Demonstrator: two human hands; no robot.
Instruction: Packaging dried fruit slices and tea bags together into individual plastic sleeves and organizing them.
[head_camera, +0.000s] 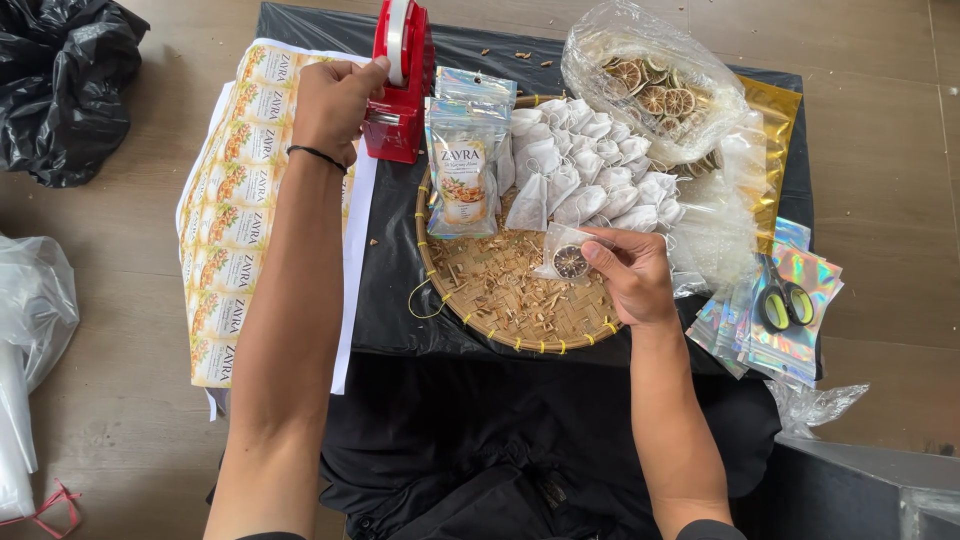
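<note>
My left arm stretches straight up the frame, and my left hand (335, 105) is curled with its fingers closed against the side of the red tape dispenser (400, 85) at the upper middle; a black band sits on that wrist. My right arm comes up from the lower right, bent inward at the wrist, and my right hand (630, 275) pinches a small clear sachet (568, 255) between thumb and fingertips. The sachet holds a round dark dried slice and hangs over the woven round tray (500, 300) in the centre, which is strewn with pale wood-like chips.

Leaning upright in the tray's upper left is a shiny pouch (462, 165) with a white and orange label. White tea bags (590, 165) are heaped along the tray's upper right. Above them, a clear plastic bag of dried citrus slices (650, 85) lies near the top edge. At left, a long sheet of orange-and-white labels (230, 215) runs down the frame. At right, holographic pouches (790, 310) are stacked flat, with green-handled scissors (785, 300) on top.
</note>
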